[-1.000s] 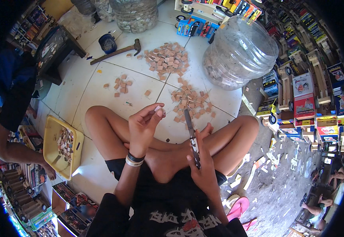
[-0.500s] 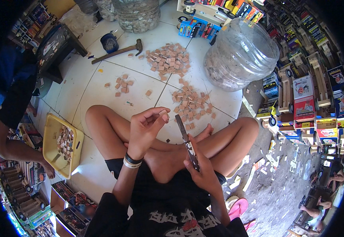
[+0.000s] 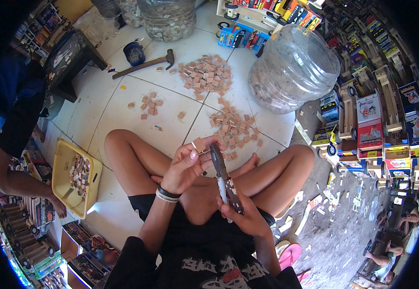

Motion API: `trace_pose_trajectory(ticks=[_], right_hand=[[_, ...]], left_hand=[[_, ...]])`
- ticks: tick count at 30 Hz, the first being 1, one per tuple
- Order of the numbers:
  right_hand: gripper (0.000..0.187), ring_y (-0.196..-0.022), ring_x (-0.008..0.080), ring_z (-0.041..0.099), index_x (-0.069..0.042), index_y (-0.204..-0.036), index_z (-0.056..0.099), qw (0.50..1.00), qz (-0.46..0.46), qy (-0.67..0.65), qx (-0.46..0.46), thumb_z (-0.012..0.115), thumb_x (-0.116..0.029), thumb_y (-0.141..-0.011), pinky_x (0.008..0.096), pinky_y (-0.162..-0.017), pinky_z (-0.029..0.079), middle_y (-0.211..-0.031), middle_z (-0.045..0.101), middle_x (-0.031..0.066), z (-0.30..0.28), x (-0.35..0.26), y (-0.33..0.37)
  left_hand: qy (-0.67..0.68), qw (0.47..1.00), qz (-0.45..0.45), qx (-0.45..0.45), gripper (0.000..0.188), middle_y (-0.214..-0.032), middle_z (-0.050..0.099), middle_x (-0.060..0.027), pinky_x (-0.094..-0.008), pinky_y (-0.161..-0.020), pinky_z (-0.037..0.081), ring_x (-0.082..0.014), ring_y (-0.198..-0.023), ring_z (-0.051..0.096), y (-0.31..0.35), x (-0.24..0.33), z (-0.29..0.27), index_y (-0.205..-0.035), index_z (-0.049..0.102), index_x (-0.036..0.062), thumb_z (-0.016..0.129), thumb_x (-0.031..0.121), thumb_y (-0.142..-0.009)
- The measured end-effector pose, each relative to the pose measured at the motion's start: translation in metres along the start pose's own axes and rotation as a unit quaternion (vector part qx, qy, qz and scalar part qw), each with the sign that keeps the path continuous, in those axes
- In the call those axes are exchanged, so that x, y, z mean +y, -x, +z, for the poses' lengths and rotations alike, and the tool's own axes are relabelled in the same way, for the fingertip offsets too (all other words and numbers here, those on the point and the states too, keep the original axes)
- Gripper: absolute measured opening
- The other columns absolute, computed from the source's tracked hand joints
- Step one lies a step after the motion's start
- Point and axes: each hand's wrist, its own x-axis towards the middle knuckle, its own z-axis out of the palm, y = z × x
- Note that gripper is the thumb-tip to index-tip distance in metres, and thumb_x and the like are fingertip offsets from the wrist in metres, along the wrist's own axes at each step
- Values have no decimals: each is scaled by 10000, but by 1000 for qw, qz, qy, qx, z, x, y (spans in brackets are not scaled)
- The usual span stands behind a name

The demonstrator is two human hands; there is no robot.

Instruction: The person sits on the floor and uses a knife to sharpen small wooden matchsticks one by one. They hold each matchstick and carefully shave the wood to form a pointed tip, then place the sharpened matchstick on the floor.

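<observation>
My left hand [image 3: 180, 173] pinches a small square brown wooden piece [image 3: 198, 144] between thumb and forefinger, its other fingers curled toward the pliers. A thin pale strip shows beside the piece. My right hand [image 3: 248, 216] is wrapped round the handles of dark metal pliers [image 3: 220, 169], which point away from me. Their jaws lie close to my left fingertips; whether they grip anything cannot be made out. Beyond my crossed legs, similar wooden pieces lie in a near heap [image 3: 231, 126], a far heap [image 3: 207, 74] and a small group [image 3: 150, 103], some with thin sticks showing.
A hammer [image 3: 147, 65] and a blue cup [image 3: 134, 53] lie on the tiles. A clear plastic container [image 3: 294, 72] stands at right, near stacked toy trucks [image 3: 371, 125]. A yellow basin [image 3: 96, 185] of pieces sits at left, beside another person's arm [image 3: 19, 176].
My left hand has moved right and slightly down, toward the pliers. The pliers have shifted left, and their two handles now show spread apart. The heaps look the same.
</observation>
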Motion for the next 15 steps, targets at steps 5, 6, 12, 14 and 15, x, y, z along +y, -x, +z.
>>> trace_pose_trajectory(ticks=[5,6,12,14,15], right_hand=[[382,-899,121,603,4,-1325,527,999,-4,-23,-24,639,-263,-1076,278,-791,516,-1090,603,42,1,-1,0],[383,-907,122,602,3,-1332,522,999,-1,-30,-24,636,-260,-1078,280,-795,516,-1095,602,44,2,-1,-1],[371,-930,127,590,-3,-1336,498,999,5,-41,-25,625,-240,-1081,293,-806,512,-1106,586,50,4,-3,1],[371,-925,129,581,-7,-1326,495,999,15,-21,-33,632,-246,-1077,296,-809,508,-1096,576,46,2,-3,2],[380,-920,127,569,-10,-1321,494,998,28,-41,-39,641,-256,-1072,298,-808,501,-1090,565,43,1,-2,3]], left_hand=[[4,1000,-27,-10,732,-1397,602,-254,-451,-1113,517,-359,-1266,643,0,5,2,-1458,486,-108,710,407,-988],[8,1000,-27,-10,747,-1392,604,-251,-448,-1116,514,-358,-1271,640,0,6,3,-1463,474,-115,712,407,-985],[-4,999,1,-37,714,-1427,605,-274,-458,-1147,485,-343,-1295,644,1,4,0,-1501,443,-113,640,396,-1041],[11,1000,4,-25,575,-1416,604,-237,-481,-1106,521,-349,-1276,645,1,1,0,-1386,551,-39,691,378,-1015],[18,1000,5,-19,507,-1411,603,-219,-492,-1085,539,-353,-1266,645,2,0,-1,-1328,605,-3,716,369,-1002]])
